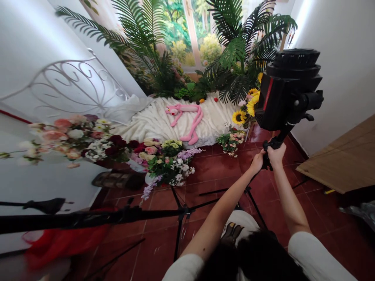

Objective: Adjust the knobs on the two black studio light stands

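Observation:
Both my hands are closed on a black light stand that carries a bulky black studio light tilted toward the back wall. My left hand grips at the stand's clamp, its fingers pressed around the knob area. Just to the right and slightly higher, my right hand wraps around the pole below the lamp. What each finger does at the clamp is partly hidden. The stand's dark legs spread on the floor beneath my arms.
A second black tripod stand crosses the left foreground. Bouquets of artificial flowers line a white draped cloth with a pink plush toy on it. Palm leaves rise behind. A wooden board leans at right.

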### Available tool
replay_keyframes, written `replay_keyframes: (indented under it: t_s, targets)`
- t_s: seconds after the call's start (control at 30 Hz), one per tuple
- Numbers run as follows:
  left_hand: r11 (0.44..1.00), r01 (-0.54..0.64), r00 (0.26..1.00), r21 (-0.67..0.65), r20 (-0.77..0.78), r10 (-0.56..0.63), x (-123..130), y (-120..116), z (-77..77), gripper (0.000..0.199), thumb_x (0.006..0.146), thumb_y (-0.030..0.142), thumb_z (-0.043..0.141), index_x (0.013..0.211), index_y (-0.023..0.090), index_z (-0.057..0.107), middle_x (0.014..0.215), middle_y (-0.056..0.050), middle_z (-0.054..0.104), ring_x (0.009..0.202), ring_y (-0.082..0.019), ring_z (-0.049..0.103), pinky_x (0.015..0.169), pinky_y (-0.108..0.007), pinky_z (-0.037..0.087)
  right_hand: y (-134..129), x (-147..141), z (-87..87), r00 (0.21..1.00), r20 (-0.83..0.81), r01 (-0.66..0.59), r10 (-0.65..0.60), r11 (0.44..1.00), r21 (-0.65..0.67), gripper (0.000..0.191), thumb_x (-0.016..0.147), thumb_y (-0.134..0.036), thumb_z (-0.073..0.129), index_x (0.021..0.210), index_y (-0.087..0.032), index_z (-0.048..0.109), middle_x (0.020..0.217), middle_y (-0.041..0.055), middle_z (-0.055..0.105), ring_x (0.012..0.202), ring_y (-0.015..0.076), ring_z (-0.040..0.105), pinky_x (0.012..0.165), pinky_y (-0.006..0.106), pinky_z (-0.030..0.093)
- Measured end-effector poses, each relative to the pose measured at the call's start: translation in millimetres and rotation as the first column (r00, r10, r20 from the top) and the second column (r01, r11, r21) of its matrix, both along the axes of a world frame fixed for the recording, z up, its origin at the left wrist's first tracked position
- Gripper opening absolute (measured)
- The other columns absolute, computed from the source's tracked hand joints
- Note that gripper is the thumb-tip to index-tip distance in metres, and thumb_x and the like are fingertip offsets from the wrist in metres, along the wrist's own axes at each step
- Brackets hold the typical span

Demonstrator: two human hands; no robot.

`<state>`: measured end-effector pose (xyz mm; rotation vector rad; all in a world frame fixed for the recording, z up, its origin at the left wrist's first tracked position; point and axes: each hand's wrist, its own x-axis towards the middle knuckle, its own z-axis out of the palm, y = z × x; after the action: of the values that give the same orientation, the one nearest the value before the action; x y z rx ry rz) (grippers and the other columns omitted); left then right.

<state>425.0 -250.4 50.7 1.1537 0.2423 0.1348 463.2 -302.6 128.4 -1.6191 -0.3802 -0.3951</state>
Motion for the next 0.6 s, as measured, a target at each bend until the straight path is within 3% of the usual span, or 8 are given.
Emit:
replay_keyframes:
  t_s: [0.13,0.27,0.47,0.6]
  targets:
    - [0.998,-0.019,1.0,0.054,0.003,0.019,-2,-4,0.3,0.061,0.094,0.056,0.033,0.083,0.008,0.069,0.055,-0.003,0.063,0.042,-0.01,0.053,0.044,-0.021,0.044,-5,12,12.6,0.984,0.057,-0.168,0.166,0.986,0.02,0.02,0.063,-0.027,0.068,0.07,-0.022,0.051,0.061,-0.0025,0.053,0.058,0.0171,0.058,0.055,0.033,0.053]
    - [0.989,-0.09,0.995,0.114,-0.035,0.095,-3,-9,2.9,0.071,0.092,0.064,0.028,0.077,0.008,0.07,0.056,-0.006,0.065,0.042,-0.011,0.056,0.043,-0.021,0.043,-1,16,44.9,0.954,0.108,-0.287,0.279,0.955,0.075,0.025,0.067,-0.032,0.072,0.07,-0.024,0.049,0.056,-0.0054,0.047,0.054,0.0165,0.059,0.05,0.031,0.053]
    - [0.925,-0.275,0.949,0.261,-0.082,0.306,2,-19,-3.1,0.076,0.094,0.063,0.018,0.073,0.013,0.072,0.059,-0.008,0.069,0.05,-0.015,0.063,0.052,-0.025,0.049,6,12,94.5,0.933,0.113,-0.354,0.341,0.927,0.126,0.032,0.067,-0.037,0.077,0.07,-0.024,0.048,0.057,-0.0056,0.048,0.052,0.0163,0.06,0.049,0.031,0.054]
    - [0.891,-0.349,0.918,0.29,-0.085,0.387,4,-23,-5.6,0.073,0.095,0.059,0.019,0.077,0.014,0.073,0.06,-0.008,0.071,0.058,-0.018,0.068,0.061,-0.028,0.053,8,8,110.6,0.92,0.108,-0.389,0.377,0.911,0.135,0.034,0.067,-0.038,0.077,0.07,-0.024,0.047,0.056,-0.0058,0.049,0.051,0.0159,0.061,0.048,0.03,0.054]
